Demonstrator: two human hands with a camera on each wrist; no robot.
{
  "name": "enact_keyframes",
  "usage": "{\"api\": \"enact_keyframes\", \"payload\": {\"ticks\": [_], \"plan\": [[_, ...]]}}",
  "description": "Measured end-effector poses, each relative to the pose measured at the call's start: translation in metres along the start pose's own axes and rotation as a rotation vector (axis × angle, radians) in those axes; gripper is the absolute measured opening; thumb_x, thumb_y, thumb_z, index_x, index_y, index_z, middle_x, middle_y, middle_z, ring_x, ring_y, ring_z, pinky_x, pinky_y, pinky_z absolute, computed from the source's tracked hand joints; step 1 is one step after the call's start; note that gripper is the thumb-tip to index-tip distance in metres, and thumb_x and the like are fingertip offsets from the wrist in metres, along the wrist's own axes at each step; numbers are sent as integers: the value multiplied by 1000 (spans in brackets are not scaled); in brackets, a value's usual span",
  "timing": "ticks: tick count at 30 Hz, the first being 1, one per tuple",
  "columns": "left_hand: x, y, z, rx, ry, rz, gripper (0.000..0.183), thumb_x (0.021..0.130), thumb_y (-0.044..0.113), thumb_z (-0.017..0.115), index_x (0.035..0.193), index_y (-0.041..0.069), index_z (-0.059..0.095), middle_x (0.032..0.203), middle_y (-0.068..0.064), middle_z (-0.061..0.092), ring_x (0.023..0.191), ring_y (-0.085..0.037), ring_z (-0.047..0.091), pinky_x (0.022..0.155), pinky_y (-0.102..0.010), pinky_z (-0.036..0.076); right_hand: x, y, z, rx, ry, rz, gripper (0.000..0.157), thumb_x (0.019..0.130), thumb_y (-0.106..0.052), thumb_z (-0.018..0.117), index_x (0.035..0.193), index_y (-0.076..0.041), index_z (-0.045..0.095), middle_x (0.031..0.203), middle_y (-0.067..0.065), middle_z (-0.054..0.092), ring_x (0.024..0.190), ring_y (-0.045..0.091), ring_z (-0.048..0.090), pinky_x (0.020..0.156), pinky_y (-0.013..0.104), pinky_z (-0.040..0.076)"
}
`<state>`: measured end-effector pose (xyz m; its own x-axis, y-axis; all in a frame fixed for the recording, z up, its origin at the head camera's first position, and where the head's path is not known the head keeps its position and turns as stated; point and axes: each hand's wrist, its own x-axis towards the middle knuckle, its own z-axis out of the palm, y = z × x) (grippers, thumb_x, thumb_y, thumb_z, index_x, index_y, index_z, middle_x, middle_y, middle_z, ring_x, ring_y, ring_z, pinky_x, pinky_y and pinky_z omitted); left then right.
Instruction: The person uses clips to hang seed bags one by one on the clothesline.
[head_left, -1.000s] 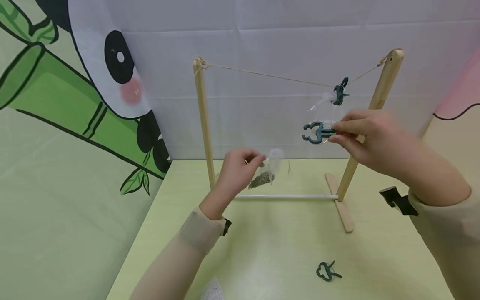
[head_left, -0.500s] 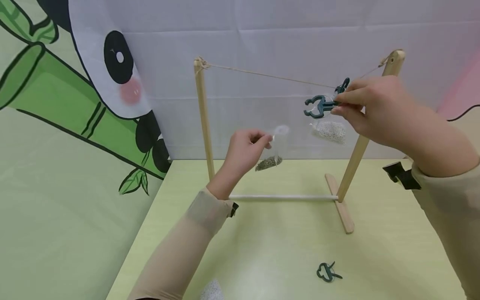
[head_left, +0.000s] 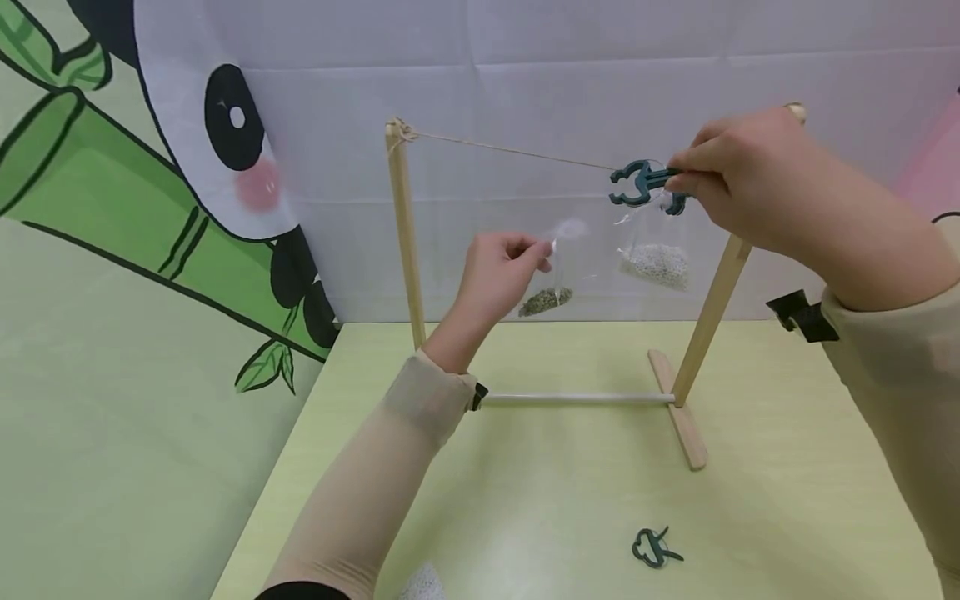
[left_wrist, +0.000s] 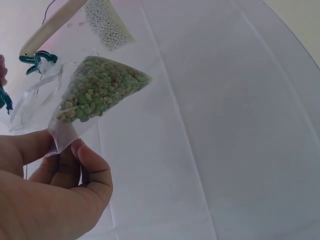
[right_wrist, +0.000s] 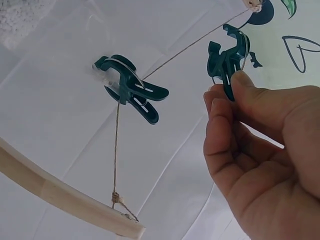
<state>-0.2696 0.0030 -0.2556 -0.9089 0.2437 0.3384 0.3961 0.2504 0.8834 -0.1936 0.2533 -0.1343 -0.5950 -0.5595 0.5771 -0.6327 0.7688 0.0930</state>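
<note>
My left hand (head_left: pixel 501 271) pinches the edge of a clear plastic bag (left_wrist: pixel 102 90) that has green-brown grains in its lower part. Between thumb and fingers, my right hand (head_left: pixel 765 183) squeezes the handles of a dark green plastic clip (head_left: pixel 637 182), whose jaws point left and stand apart. This clip is close to the string (head_left: pixel 510 150), in front of it in the head view. Another green clip (right_wrist: pixel 129 87) is fastened on the string, holding a bag of white beads (head_left: pixel 654 262) that hangs down. Part of that clip is hidden behind the right hand in the head view.
A wooden frame with two posts (head_left: pixel 405 233) carries the string, and a white rod (head_left: pixel 577 399) joins its feet. Another green clip (head_left: pixel 654 547) lies on the table (head_left: pixel 555 492). A bag of pale grains (head_left: pixel 423 583) shows at the front edge of view.
Both hands have risen, the left with the grain bag, also moving slightly right. The right hand has brought its clip up from below to the string's height.
</note>
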Motion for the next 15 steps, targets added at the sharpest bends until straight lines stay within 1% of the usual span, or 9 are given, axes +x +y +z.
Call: {"api": "enact_keyframes", "payload": {"ticks": [3, 6, 8, 11, 15], "plan": [[6, 2, 1, -10, 2, -1, 21, 100, 21, 69, 88, 7, 79, 78, -1, 72, 52, -15, 35, 50, -26, 29, 5, 1, -1, -17, -44, 49, 9, 91, 6, 72, 98, 12, 75, 82, 18, 68, 56, 23, 55, 56, 37, 40], [12, 2, 2, -23, 11, -8, 21, 100, 21, 68, 89, 7, 79, 78, -1, 72, 50, -14, 33, 49, -25, 28, 11, 2, -1, -41, -101, 106, 14, 95, 3, 68, 103, 14, 73, 87, 22, 68, 62, 26, 58, 51, 36, 45], [15, 2, 2, -36, 14, -27, 21, 101, 21, 68, 90, 7, 80, 79, -1, 73, 50, -14, 32, 49, -25, 26, 14, 2, -1, -56, -129, 130, 16, 97, 2, 66, 105, 14, 72, 90, 24, 67, 66, 29, 60, 55, 40, 48], [18, 2, 3, -47, 14, -51, 21, 101, 22, 68, 92, 8, 80, 81, -1, 73, 51, -15, 31, 50, -26, 27, 17, 1, 0, -80, -179, 174, 18, 99, 1, 64, 108, 15, 71, 92, 25, 66, 71, 33, 60, 60, 45, 51], [21, 3, 4, -60, 18, -63, 21, 101, 23, 67, 93, 9, 80, 82, -1, 73, 53, -15, 32, 52, -28, 28, 21, 2, 2, -90, -216, 219, 18, 100, 0, 63, 110, 12, 72, 93, 23, 65, 75, 34, 59, 64, 47, 50]]}}
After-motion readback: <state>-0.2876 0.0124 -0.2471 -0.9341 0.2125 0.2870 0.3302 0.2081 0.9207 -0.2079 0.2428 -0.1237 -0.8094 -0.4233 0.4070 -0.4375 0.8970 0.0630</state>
